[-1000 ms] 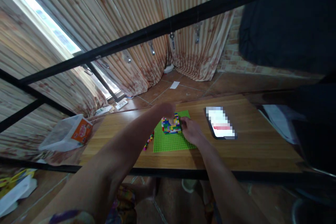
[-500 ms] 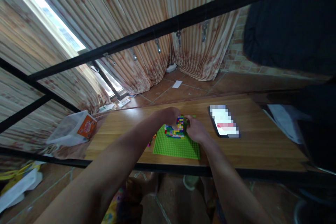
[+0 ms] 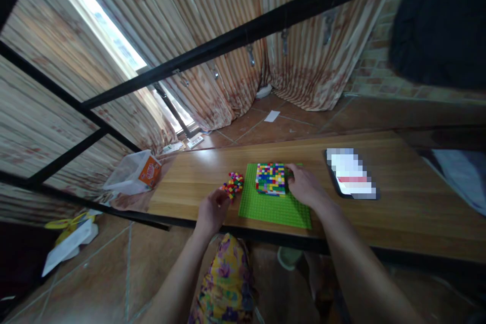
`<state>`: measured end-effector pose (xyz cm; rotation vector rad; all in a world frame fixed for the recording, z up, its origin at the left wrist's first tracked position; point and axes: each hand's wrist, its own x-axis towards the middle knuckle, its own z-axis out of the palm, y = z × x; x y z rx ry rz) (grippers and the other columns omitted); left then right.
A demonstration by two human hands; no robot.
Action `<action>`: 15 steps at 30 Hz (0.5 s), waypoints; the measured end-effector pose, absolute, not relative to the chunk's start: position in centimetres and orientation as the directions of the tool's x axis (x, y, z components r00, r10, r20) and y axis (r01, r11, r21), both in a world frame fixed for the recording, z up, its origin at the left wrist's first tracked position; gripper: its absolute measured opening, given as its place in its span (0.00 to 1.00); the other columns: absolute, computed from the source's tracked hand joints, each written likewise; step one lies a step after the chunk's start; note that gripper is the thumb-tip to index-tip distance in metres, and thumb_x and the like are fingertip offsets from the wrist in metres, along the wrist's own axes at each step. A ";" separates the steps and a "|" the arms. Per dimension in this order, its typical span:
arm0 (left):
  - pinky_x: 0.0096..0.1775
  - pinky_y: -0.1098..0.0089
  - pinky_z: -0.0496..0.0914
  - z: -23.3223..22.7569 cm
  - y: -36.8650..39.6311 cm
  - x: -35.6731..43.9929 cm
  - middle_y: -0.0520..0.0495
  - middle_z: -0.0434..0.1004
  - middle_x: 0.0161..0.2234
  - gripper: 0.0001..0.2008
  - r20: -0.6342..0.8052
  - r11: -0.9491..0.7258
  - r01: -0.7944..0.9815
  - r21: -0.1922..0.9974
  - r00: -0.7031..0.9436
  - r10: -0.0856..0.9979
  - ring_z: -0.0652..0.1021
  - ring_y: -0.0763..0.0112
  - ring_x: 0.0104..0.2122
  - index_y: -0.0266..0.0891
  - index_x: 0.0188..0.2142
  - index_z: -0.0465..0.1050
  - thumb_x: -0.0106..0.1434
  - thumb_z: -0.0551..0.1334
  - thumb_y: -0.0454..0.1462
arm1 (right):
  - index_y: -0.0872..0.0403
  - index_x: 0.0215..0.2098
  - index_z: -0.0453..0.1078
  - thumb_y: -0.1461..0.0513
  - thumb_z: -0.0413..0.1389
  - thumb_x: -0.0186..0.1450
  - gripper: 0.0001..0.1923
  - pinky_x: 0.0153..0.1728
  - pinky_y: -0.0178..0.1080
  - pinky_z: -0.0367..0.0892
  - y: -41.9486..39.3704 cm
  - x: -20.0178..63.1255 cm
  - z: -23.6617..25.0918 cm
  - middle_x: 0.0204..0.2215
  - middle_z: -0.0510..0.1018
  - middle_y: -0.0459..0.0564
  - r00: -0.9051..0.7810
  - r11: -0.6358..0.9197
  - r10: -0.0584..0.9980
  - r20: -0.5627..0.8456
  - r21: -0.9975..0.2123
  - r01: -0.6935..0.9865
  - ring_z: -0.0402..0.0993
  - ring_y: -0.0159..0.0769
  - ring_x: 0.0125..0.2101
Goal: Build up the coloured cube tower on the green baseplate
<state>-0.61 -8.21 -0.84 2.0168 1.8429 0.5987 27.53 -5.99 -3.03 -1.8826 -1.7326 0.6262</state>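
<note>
My right hand (image 3: 304, 188) grips the block (image 3: 271, 179) on the baseplate (image 3: 273, 207); left hand (image 3: 212, 208) touches loose bricks (image 3: 233, 185), its grip unclear.

A phone (image 3: 352, 180) is lying on the wooden table (image 3: 398, 212), a plastic box (image 3: 133, 176) is sitting beside striped curtains (image 3: 212, 35).

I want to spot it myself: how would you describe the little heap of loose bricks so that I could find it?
Start at the long wooden table and find the green baseplate near its front edge. Just left of the plate, off its edge, lie the loose bricks, at the left hand. Unlike the brick block on the plate, they are a scattered, unjoined heap.
</note>
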 end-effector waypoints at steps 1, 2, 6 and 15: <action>0.33 0.73 0.68 -1.5 -8.8 -0.7 0.51 0.77 0.28 0.06 0.073 -0.046 0.867 0.497 0.011 0.997 0.76 0.71 0.30 0.39 0.33 0.74 0.62 0.60 0.39 | 0.58 0.55 0.68 0.70 0.49 0.62 0.23 0.52 0.42 0.64 -6.0 27.5 -3.0 0.52 0.76 0.61 0.083 -0.064 0.997 0.000 -0.635 0.770 0.73 0.44 0.51; 0.33 0.72 0.67 -1.9 -9.3 -0.6 0.50 0.76 0.28 0.07 0.067 -0.003 0.883 0.470 -0.032 0.997 0.76 0.71 0.29 0.39 0.33 0.73 0.62 0.61 0.40 | 0.58 0.55 0.67 0.70 0.48 0.62 0.23 0.52 0.42 0.64 -5.9 27.4 -2.9 0.52 0.76 0.61 0.085 -0.069 0.996 -0.003 -0.628 0.775 0.73 0.44 0.51; 0.32 0.71 0.64 -2.3 -9.5 0.5 0.49 0.76 0.28 0.08 0.043 0.070 0.930 0.360 -0.091 0.995 0.76 0.69 0.29 0.39 0.31 0.72 0.62 0.62 0.41 | 0.60 0.56 0.67 0.70 0.48 0.62 0.24 0.52 0.42 0.65 -5.9 27.2 -2.5 0.53 0.74 0.63 0.092 -0.092 0.995 -0.032 -0.604 0.791 0.73 0.45 0.51; 0.32 0.70 0.64 -2.5 -8.5 2.1 0.48 0.77 0.29 0.05 0.026 0.041 0.943 0.329 -0.053 0.998 0.78 0.63 0.33 0.42 0.31 0.71 0.63 0.58 0.37 | 0.58 0.54 0.68 0.70 0.49 0.64 0.21 0.56 0.42 0.62 -6.9 28.4 -2.7 0.53 0.74 0.59 0.029 -0.030 1.000 -0.012 -0.643 0.765 0.71 0.41 0.53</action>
